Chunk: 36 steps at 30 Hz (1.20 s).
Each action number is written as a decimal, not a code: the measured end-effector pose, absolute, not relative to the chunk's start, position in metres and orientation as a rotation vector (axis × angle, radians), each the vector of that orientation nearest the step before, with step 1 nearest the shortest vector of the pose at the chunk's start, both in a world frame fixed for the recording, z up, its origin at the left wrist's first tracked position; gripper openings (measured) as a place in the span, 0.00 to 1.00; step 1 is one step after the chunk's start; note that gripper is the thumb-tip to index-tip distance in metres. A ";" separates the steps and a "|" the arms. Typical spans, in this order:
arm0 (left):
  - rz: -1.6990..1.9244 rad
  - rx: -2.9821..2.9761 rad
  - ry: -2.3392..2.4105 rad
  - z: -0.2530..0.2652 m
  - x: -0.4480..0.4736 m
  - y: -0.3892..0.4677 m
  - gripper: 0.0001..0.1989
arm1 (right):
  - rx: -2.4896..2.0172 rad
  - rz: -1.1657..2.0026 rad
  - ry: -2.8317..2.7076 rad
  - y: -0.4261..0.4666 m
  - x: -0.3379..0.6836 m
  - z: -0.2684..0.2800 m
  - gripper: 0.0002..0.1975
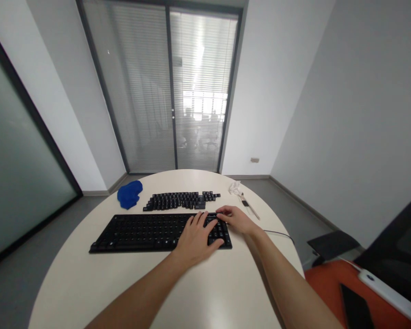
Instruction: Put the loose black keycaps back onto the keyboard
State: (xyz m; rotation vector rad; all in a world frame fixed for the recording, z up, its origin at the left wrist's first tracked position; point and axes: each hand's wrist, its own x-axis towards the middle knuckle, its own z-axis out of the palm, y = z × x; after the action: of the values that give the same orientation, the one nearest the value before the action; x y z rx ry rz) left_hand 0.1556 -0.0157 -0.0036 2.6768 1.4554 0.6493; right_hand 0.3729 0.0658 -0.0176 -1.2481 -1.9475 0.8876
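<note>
A black keyboard [140, 233] lies across the table in front of me. Many positions in its main block look bare of keycaps, while caps show on the number pad at its right end. My left hand [198, 240] rests over the right part of the keyboard with its fingers spread. At the keyboard's far right corner, my right hand [238, 220] has thumb and forefinger drawn together; whatever is between them is too small to make out. Behind the keyboard, loose black keycaps [174, 201] lie in rows on the table.
A blue cloth [129, 194] lies at the far left of the round table [123, 288]. Crumpled white tissue [234, 186] and a thin brush-like tool [250, 205] lie at the far right. A black cable [279, 232] runs over the right edge, near an orange chair [324, 278].
</note>
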 end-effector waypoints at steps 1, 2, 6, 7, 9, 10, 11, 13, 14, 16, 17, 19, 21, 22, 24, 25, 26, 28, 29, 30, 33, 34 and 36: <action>0.650 2.677 1.456 -0.004 0.155 -0.016 0.29 | -1.271 0.845 -1.952 0.067 0.373 -0.018 0.19; 0.650 2.679 1.455 -0.004 0.155 -0.016 0.29 | -1.314 0.783 -1.959 0.069 0.374 -0.018 0.18; 0.658 2.672 1.455 -0.005 0.155 -0.016 0.30 | -1.596 0.474 -1.967 0.083 0.374 -0.019 0.17; 0.658 2.666 1.457 -0.006 0.155 -0.016 0.31 | -1.645 0.428 -1.968 0.088 0.374 -0.018 0.17; 0.658 2.652 1.464 -0.007 0.155 -0.015 0.33 | -1.708 0.373 -1.974 0.098 0.373 -0.016 0.19; 0.656 2.649 1.466 -0.008 0.155 -0.015 0.33 | -1.737 0.345 -1.983 0.103 0.372 -0.015 0.20; 0.654 2.647 1.466 -0.008 0.155 -0.015 0.34 | -1.767 0.316 -1.992 0.108 0.370 -0.014 0.21; 0.648 2.649 1.465 -0.008 0.154 -0.015 0.34 | -1.829 0.256 -2.005 0.117 0.367 -0.011 0.25; 0.646 2.650 1.465 -0.007 0.154 -0.015 0.34 | -1.856 0.228 -2.011 0.121 0.364 -0.010 0.27; 0.640 2.652 1.465 -0.006 0.154 -0.015 0.35 | -1.903 0.183 -2.023 0.128 0.361 -0.008 0.28; 0.638 2.652 1.468 -0.006 0.154 -0.015 0.35 | -1.922 0.166 -2.029 0.130 0.359 -0.007 0.28; 0.631 2.649 1.472 -0.006 0.154 -0.015 0.35 | -1.961 0.136 -2.037 0.133 0.356 -0.007 0.24; 0.626 2.643 1.475 -0.006 0.154 -0.015 0.35 | -2.004 0.108 -2.030 0.132 0.355 -0.007 0.20; 0.625 2.641 1.475 -0.006 0.154 -0.015 0.36 | -2.023 0.094 -2.023 0.131 0.354 -0.007 0.19; 0.626 2.639 1.473 -0.007 0.154 -0.015 0.35 | -2.048 0.071 -2.014 0.126 0.352 -0.007 0.16; 0.628 2.639 1.472 -0.007 0.155 -0.015 0.35 | -2.054 0.063 -2.012 0.122 0.351 -0.007 0.15; 0.628 2.639 1.472 -0.007 0.155 -0.016 0.36 | -2.056 0.058 -2.011 0.118 0.351 -0.007 0.14; 0.621 2.637 1.472 -0.006 0.154 -0.015 0.36 | -2.053 0.061 -2.004 0.109 0.351 -0.007 0.12; 0.609 2.638 1.465 -0.005 0.154 -0.014 0.36 | -2.050 0.069 -1.997 0.104 0.352 -0.007 0.12; 0.591 2.639 1.456 -0.004 0.153 -0.014 0.37 | -2.047 0.082 -1.987 0.100 0.353 -0.007 0.12; 0.536 2.654 1.410 0.000 0.148 -0.010 0.38 | -2.021 0.142 -1.952 0.087 0.361 -0.009 0.12; 0.529 2.669 1.389 0.000 0.146 -0.008 0.38 | -2.003 0.164 -1.938 0.083 0.364 -0.010 0.13; 0.543 2.709 1.347 0.000 0.142 -0.007 0.36 | -1.954 0.206 -1.914 0.078 0.370 -0.010 0.14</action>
State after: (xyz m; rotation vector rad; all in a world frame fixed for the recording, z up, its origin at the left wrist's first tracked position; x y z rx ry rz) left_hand 0.1419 -0.0067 0.0000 2.7089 1.3475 0.5428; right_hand 0.3702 0.0779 -0.0104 -1.9536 -1.9140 0.2059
